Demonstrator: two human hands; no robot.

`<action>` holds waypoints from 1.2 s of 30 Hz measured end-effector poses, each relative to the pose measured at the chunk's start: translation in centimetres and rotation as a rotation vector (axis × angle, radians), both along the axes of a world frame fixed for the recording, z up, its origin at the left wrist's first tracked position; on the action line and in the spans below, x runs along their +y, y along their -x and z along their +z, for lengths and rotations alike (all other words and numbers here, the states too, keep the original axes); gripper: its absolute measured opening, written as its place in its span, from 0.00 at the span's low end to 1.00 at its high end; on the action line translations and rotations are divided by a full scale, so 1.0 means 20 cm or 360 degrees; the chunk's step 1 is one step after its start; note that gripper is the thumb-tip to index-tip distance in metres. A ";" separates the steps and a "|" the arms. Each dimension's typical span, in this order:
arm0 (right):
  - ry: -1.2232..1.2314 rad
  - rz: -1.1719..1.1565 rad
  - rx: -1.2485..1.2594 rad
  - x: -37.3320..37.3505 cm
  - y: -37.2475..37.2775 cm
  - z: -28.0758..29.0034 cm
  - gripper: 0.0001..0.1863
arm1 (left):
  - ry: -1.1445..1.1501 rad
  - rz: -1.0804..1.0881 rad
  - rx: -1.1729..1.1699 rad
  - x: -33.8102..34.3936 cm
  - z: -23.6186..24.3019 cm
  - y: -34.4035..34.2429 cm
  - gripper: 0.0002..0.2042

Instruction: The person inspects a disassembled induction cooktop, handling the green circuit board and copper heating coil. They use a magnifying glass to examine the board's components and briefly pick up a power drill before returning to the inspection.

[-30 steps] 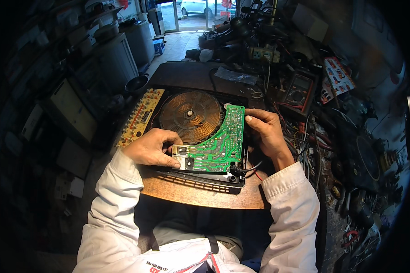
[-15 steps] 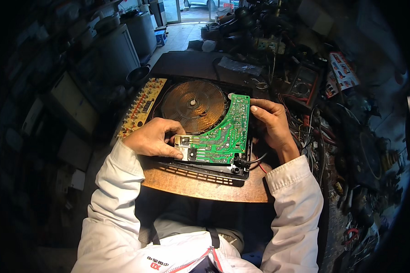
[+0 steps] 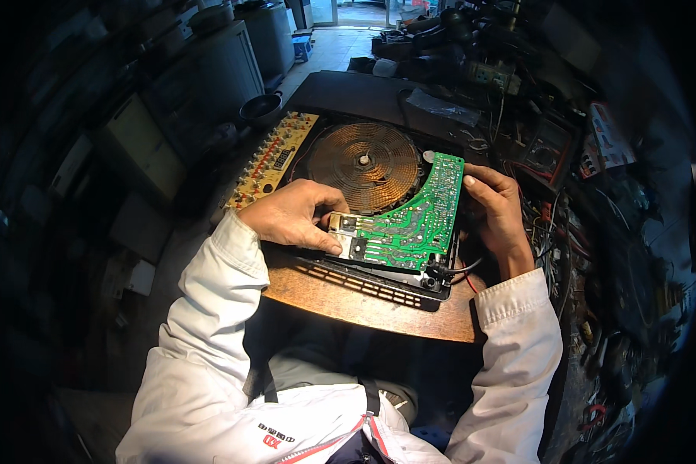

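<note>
A green circuit board (image 3: 414, 224) is held tilted above an opened induction cooker's black base (image 3: 356, 282). Its soldered side faces up. My left hand (image 3: 298, 216) grips the board's left end, thumb on the metal heatsink (image 3: 339, 243) and fingers mostly hidden behind. My right hand (image 3: 496, 209) pinches the upper right edge, thumb in front and the other fingers partly hidden. Behind the board lies a round copper coil (image 3: 356, 162). To the coil's left runs a yellow control board (image 3: 274, 158) with several small parts on it.
The cooker rests on a wooden table (image 3: 379, 315). Black and red wires (image 3: 465, 271) leave its right corner. At right are a multimeter (image 3: 545, 151) and tangled cables and tools. A clear plastic bag (image 3: 443, 107) lies behind, and a dark pan (image 3: 261, 107) stands at the far left.
The whole scene has shifted right and slightly up in view as the head moved. Both hands keep their hold on the green board, whose tilt looks much the same.
</note>
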State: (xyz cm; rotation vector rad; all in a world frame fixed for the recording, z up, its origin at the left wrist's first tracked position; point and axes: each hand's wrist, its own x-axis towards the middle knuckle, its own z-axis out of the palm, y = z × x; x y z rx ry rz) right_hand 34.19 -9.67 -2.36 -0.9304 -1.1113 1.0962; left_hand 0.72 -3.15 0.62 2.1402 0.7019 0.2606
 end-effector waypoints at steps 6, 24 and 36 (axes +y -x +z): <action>-0.0006 -0.0040 -0.0016 0.02 0.00 -0.02 0.14 | -0.0037 -0.0034 -0.0050 0.01 -0.02 0.02 0.24; -0.0007 0.0010 0.0014 0.02 -0.02 -0.04 0.14 | 0.0010 -0.0100 -0.0187 0.09 -0.11 0.03 0.21; -0.0039 0.0026 0.0023 0.04 -0.04 -0.06 0.13 | 0.0014 -0.0128 -0.0248 0.05 -0.05 0.03 0.27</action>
